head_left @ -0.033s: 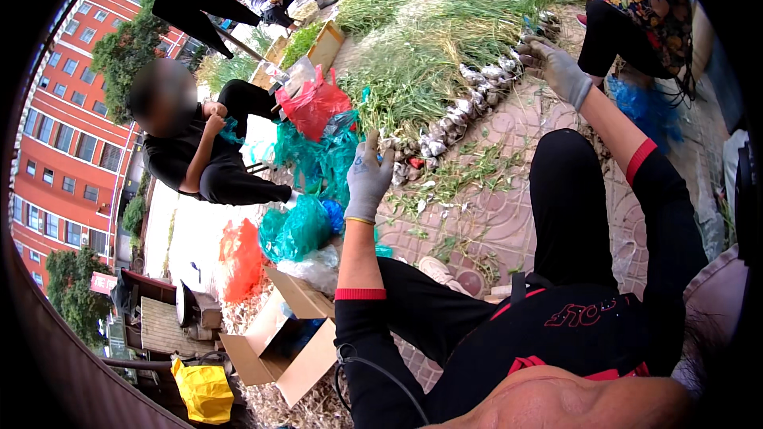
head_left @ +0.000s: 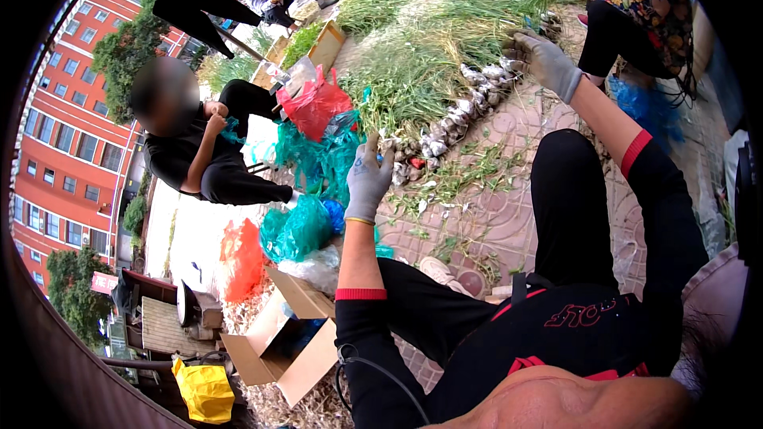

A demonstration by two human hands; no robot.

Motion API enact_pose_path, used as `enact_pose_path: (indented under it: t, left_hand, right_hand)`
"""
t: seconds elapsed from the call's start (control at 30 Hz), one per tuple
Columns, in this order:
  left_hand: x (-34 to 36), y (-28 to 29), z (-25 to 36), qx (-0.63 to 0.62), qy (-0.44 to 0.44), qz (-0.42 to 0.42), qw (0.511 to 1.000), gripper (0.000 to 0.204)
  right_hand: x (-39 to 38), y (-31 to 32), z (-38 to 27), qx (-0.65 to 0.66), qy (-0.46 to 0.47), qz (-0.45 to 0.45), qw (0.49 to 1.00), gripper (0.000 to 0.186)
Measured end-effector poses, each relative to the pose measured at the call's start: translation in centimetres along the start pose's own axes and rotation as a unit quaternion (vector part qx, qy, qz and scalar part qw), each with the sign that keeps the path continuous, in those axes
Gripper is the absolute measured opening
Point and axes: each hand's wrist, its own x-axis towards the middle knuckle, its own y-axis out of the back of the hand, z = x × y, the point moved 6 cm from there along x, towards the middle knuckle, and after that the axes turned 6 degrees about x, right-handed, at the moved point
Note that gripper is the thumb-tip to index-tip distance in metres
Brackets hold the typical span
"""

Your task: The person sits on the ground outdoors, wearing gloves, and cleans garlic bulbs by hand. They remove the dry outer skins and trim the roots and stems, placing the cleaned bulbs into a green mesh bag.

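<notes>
We noted the gloved left hand (head_left: 368, 179) raised at the near end of the garlic row (head_left: 469, 107), fingers loosely apart, holding nothing we could make out. The gloved right hand (head_left: 544, 62) rested on the stalk heap (head_left: 429, 40) on the paving, fingers spread.

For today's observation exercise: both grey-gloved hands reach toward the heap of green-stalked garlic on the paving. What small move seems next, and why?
Probably the right gloved hand closes on stalks of the garlic heap: it already rests at the row of white bulbs, while the left gloved hand waits just short of them.
</notes>
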Motion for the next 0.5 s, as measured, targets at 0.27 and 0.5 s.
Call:
enact_pose_path:
  t: [0.27,0.5]
  left_hand:
    - [0.0,-1.2,-2.7,0.009,0.056,-0.074,0.996,0.051]
    - [-0.2,-1.9,-1.6,-0.006,0.04,-0.098,0.994,0.05]
  right_hand:
    - [-1.6,-18.5,10.2,0.051,-0.157,-0.164,0.973,0.018]
    - [-2.3,-16.3,17.1,-0.071,-0.234,-0.16,0.956,0.018]
